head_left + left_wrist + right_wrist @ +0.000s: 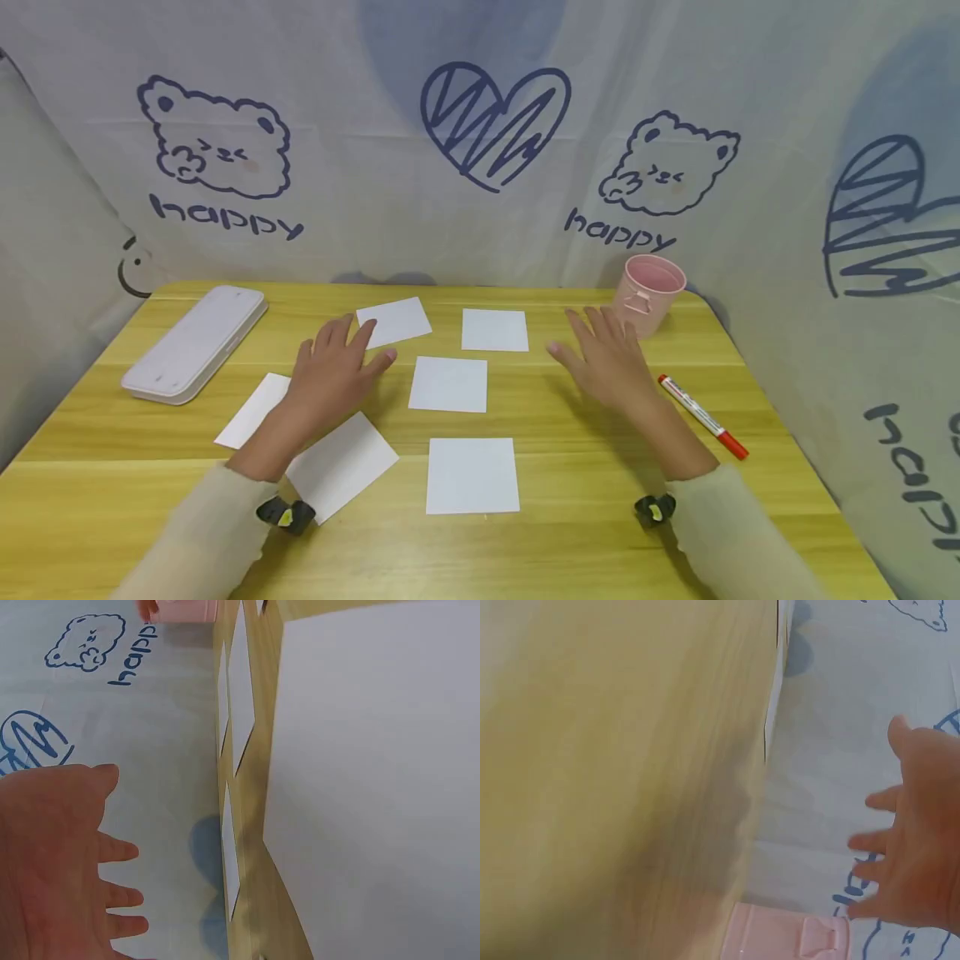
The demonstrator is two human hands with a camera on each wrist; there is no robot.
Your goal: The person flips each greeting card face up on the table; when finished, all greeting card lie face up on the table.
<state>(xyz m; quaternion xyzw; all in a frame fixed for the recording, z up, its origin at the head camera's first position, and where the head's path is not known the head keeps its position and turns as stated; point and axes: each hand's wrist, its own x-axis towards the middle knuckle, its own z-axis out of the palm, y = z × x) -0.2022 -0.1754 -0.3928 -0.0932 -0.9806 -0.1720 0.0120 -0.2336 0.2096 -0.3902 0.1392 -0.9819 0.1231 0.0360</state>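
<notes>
My left hand (332, 377) hovers over the left side of the table with its fingers spread and nothing in it. Its fingertips overlap the back left white card (397, 321) in the head view. Below that forearm lie two more cards, one tilted card (343, 467) and one partly hidden card (255, 410). My right hand (611, 367), also spread and holding nothing, is over the right side, nearest the pink bucket (643, 304). In the right wrist view, the bucket (780, 934) sits below the fingers. A red-capped marker (702, 417) lies right of that hand.
Between the hands, a back card (495, 330), a middle card (448, 385) and a front card (472, 476) lie flat on the wooden table (570, 525). A white pencil case (197, 343) lies at the back left. Behind hangs a printed curtain (337, 167).
</notes>
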